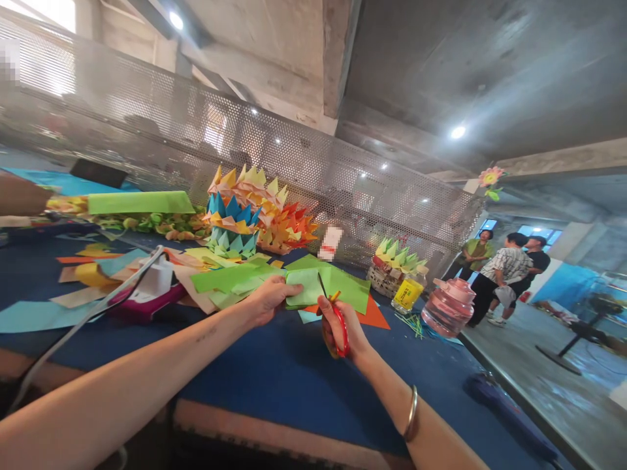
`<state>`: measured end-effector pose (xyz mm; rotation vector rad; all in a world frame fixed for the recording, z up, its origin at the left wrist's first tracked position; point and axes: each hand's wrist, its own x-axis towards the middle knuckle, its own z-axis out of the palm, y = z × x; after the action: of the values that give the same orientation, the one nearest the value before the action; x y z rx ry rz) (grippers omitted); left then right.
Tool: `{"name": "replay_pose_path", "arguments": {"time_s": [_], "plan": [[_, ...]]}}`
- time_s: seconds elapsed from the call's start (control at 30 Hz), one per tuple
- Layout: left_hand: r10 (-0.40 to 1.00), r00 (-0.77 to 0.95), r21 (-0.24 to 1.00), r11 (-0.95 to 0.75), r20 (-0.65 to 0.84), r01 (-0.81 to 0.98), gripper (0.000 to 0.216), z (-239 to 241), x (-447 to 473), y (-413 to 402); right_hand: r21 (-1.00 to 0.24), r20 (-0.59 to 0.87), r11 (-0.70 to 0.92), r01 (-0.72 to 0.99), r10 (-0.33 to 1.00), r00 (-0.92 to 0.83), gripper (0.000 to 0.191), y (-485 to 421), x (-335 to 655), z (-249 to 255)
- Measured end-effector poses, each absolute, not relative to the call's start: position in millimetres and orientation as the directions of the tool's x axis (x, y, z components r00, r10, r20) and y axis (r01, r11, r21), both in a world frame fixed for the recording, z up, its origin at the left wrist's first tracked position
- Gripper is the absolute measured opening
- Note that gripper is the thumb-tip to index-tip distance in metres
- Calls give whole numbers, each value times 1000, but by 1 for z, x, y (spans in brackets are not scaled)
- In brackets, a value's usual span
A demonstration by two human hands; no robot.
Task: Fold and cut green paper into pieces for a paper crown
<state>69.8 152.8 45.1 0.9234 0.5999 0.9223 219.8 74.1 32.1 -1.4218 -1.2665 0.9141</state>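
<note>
In the middle of the head view my left hand (pixel 271 299) pinches a small stack of pale green paper (pixel 304 288) by its left edge, thumb on top. My right hand (pixel 350 336) is wrapped round the red handles of a pair of scissors (pixel 339 329). The dark blade stands at the right edge of the pale green paper; whether it is cutting cannot be made out. Brighter green sheets (pixel 355 285) and an orange sheet (pixel 376 314) lie on the table just beyond my hands.
Folded-paper lotus shapes (pixel 232 225) stand at the back. Loose coloured paper and a power strip with a white cable (pixel 153 287) lie left. A yellow-labelled bottle (pixel 408 292) and a pink water jug (pixel 448 307) stand right. Several people (pixel 507 261) stand beyond the blue table (pixel 274 391).
</note>
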Motion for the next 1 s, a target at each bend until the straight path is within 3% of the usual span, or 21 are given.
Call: {"name": "replay_pose_path", "arguments": {"time_s": [0.57, 1.0], "plan": [[836, 531, 841, 384, -142, -380, 11, 42, 68, 154, -961, 55, 14, 278, 988, 142, 60, 87, 220, 36], [815, 551, 829, 427, -179, -362, 14, 36, 70, 159, -940, 57, 7, 341, 989, 136, 56, 91, 219, 34]]}}
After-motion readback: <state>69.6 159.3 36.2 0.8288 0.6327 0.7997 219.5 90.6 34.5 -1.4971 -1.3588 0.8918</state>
